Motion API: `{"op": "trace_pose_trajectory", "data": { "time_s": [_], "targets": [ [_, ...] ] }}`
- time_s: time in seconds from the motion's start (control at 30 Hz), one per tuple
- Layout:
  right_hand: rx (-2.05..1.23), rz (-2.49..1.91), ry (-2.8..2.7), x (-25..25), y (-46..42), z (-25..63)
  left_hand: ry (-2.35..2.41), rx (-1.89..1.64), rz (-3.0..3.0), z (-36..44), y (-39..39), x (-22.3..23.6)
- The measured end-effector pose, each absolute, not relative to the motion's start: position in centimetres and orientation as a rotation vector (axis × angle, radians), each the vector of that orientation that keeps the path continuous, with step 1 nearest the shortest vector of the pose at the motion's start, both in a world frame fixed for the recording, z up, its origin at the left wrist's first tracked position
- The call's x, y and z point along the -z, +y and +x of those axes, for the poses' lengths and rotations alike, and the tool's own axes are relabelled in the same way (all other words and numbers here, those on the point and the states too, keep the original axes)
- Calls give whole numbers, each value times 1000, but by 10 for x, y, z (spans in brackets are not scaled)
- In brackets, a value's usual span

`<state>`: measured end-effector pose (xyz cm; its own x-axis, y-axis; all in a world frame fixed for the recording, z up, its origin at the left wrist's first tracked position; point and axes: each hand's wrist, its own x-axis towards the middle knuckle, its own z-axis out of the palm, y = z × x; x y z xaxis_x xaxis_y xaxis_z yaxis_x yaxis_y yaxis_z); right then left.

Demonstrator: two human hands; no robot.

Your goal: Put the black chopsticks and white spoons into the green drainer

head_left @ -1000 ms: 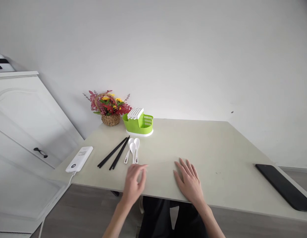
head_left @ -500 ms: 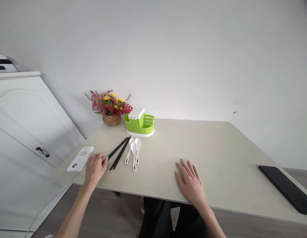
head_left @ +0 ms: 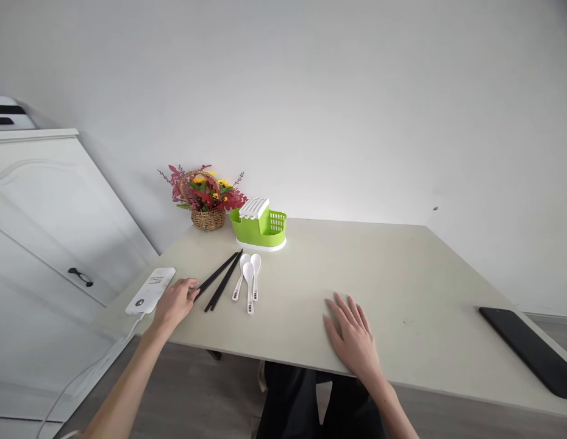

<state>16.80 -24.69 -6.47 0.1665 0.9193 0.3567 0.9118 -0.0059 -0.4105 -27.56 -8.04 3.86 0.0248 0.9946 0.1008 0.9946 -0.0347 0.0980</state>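
Observation:
My left hand (head_left: 176,300) rests near the table's left front edge, fingers curled and closed around the near ends of a pair of black chopsticks (head_left: 216,274). Those near ends are hidden by the fingers. A second pair of black chopsticks (head_left: 224,289) lies just to the right, and the tips of both pairs meet at the far end. Beside them are three white spoons (head_left: 249,272), bowls pointing away from me, the middle one lying nearest. My right hand (head_left: 353,335) lies flat on the tabletop with fingers spread, holding nothing.
Behind the spoons stands a green basket holder (head_left: 251,231) with a white lid and base. A wicker basket of flowers (head_left: 208,219) is at its left. A white power bank (head_left: 150,291) with a cable lies left of my left hand; a black phone-like slab (head_left: 528,350) lies far right.
The view has shifted slightly. My left hand stays at the near ends of the left chopsticks with its fingers drawn closer round them. My right hand stays put.

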Motion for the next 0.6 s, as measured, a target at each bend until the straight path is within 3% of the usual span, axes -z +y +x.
{"op": "trace_pose_trajectory", "data": {
  "time_s": [0.6],
  "targets": [
    [-21,-1912,-1740,67,-248,169,2212,343,2383,-233,-80,-62]
  ]
}}
